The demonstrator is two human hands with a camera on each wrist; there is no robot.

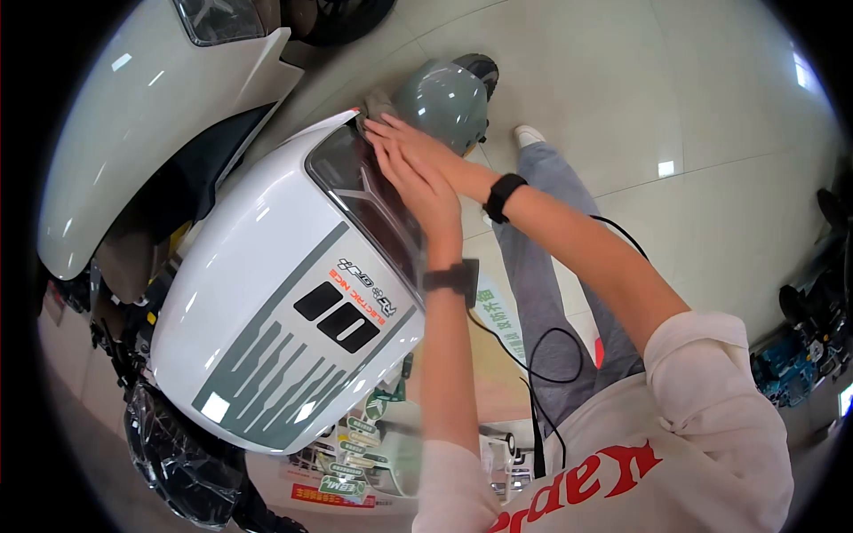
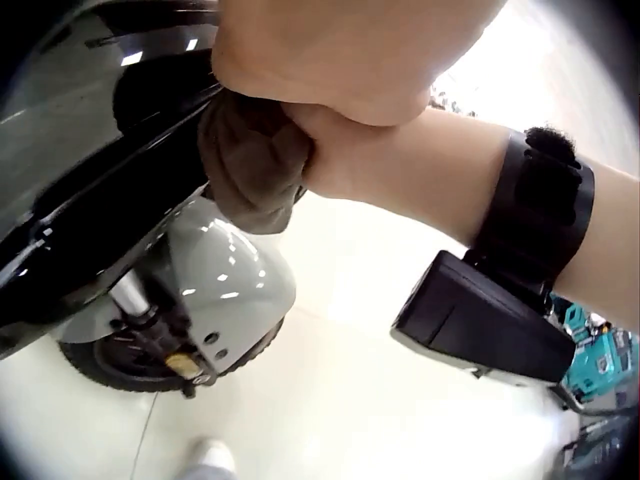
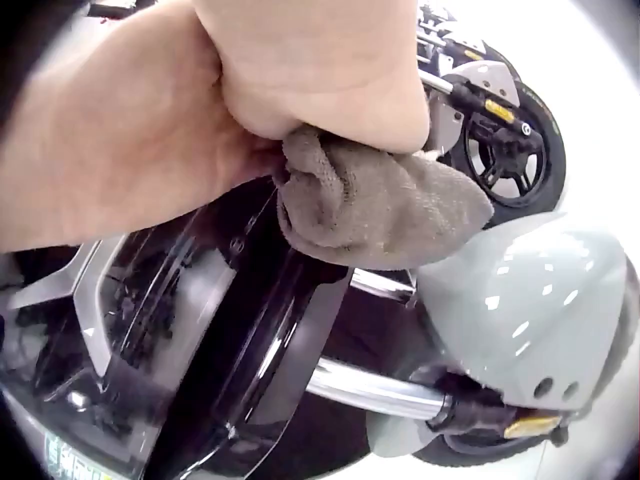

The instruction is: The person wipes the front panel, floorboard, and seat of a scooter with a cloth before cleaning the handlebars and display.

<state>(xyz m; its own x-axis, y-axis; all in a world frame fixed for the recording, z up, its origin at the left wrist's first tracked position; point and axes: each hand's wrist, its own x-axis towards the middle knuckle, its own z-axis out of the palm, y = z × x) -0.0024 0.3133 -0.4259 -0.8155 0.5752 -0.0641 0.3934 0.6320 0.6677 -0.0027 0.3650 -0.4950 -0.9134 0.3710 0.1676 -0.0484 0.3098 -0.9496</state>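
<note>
A white scooter front cover (image 1: 258, 222) with grey stripes and lettering fills the middle of the head view. Along its edge is a dark clear lamp panel (image 1: 355, 178). My left hand (image 1: 422, 182) lies with fairly straight fingers at the far end of the panel. Beside it and overlapping it, my right hand (image 1: 426, 147) reaches over the same edge with its fingers extended. A bunched brown-grey cloth (image 3: 375, 205) sticks out from under my right hand. The same cloth (image 2: 250, 165) sits against the dark glossy edge in the left wrist view. Part of it is hidden under the hands.
A grey front fender (image 1: 444, 102) and its wheel stand just beyond the hands. Another pale scooter body (image 1: 133, 115) is close on the left. A black plastic-wrapped part (image 1: 182, 453) lies below the cover. Cables hang from my wrists.
</note>
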